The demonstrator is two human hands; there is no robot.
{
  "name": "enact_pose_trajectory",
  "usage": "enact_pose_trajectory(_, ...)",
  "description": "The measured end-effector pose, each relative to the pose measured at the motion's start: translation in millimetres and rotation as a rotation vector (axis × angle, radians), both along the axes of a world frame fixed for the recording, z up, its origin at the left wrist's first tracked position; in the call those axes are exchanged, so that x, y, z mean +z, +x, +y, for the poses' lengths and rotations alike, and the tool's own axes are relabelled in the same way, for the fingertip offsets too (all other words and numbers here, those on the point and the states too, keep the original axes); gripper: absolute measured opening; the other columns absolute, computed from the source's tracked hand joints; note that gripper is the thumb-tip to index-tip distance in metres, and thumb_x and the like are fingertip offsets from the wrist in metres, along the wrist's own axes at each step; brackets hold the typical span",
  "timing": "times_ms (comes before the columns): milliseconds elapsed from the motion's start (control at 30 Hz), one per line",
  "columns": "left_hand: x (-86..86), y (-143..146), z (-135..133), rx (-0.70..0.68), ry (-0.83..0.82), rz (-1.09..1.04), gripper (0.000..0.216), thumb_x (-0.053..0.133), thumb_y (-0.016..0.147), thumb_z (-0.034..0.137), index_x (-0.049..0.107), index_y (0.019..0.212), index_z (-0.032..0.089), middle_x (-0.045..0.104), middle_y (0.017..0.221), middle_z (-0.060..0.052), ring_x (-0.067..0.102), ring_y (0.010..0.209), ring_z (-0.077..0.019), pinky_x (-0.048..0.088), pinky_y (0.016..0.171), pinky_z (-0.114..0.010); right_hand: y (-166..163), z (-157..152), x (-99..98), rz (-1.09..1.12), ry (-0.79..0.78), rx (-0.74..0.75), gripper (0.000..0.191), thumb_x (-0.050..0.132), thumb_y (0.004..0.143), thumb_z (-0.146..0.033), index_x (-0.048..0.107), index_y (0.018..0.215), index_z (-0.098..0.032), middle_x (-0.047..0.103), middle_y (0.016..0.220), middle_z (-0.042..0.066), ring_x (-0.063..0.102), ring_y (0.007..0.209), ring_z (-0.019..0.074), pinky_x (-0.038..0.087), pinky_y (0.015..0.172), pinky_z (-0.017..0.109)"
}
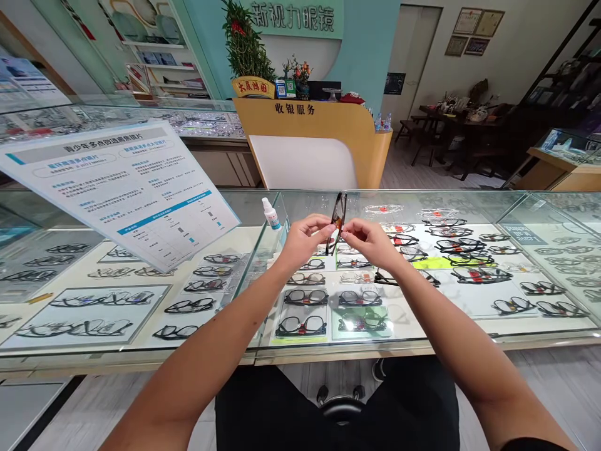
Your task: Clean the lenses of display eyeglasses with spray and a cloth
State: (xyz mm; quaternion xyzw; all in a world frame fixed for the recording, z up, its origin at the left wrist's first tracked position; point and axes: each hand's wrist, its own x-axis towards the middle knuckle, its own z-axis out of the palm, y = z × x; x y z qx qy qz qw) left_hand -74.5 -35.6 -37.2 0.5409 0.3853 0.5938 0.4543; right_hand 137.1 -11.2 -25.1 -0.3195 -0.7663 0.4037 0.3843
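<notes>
Glass counter (141, 358) full of display frames spans the shop, with a small spray bottle (271, 213) standing on it. Above it, the left hand (304, 240) and right hand (372, 243) hold dark glasses (339, 216) (upright, edge-on), fingers pinching them. So light a pinch could slip and drop them onto the glass.

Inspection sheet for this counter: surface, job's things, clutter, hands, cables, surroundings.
Surface: glass counter, rows of frames displayed under the glass.
Job's things: dark glasses, held upright above the counter, seen edge-on.
Clutter: spray bottle standing on the counter left of the hands; tilted info board further left.
Hands: left hand and right hand both pinch the glasses.
Cables: nothing seen.
Surroundings: desk with a plant behind the counter; dark table at back right.
</notes>
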Motion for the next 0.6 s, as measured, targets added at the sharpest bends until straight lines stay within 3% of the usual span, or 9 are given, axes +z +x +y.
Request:
enact_pose_trajectory(267, 8.6, -1, -1, 0.083, -0.024, 0.005, 0.049, 0.1, 0.069, 0.061, 0.084, 0.088, 0.019, 0.072, 0.111, -0.007, 0.069, 0.096, -0.0196, 0.069, 0.08, -0.036, 5, 6, 3.6, 0.067, 0.048, -0.201, 0.014, 0.068, 0.085, -0.037, 0.065, 0.082, -0.024, 0.054, 0.066, -0.005, 0.042, 0.06, 0.014, 0.031, 0.061, 0.032)
enact_pose_trajectory(400, 11.2, -2, -2, 0.109, -0.09, 0.018, 0.059, 0.1, 0.064, 0.069, 0.085, 0.091, 0.019, 0.077, 0.101, -0.007, 0.069, 0.092, -0.0196, 0.068, 0.081, -0.036, 12, 9, 6.1, 0.059, 0.056, -0.366, 0.014, 0.065, 0.092, -0.038, 0.065, 0.09, -0.025, 0.058, 0.056, -0.006, 0.046, 0.052, 0.0149, 0.036, 0.062, 0.033)
enact_pose_trajectory(500, 11.3, -2, -2, 0.114, -0.103, 0.045, 0.062, 0.099, 0.062, 0.073, 0.085, 0.09, 0.019, 0.079, 0.097, -0.007, 0.069, 0.091, -0.0197, 0.068, 0.081, -0.036, 15, 9, 8.1, 0.067, 0.116, -0.489, 0.016, 0.061, 0.099, -0.04, 0.067, 0.099, -0.024, 0.076, 0.071, 0.0, 0.049, 0.052, 0.0151, 0.039, 0.064, 0.034)
enact_pose_trajectory(600, 11.3, -1, -3, 0.116, -0.101, 0.053, 0.061, 0.099, 0.063, 0.073, 0.084, 0.088, 0.019, 0.079, 0.098, -0.007, 0.069, 0.093, -0.0206, 0.068, 0.081, -0.036, 17, 9, 8.7, 0.119, 0.175, -0.564, 0.017, 0.061, 0.101, -0.036, 0.068, 0.112, -0.025, 0.085, 0.091, 0.005, 0.051, 0.055, 0.0161, 0.041, 0.065, 0.034)
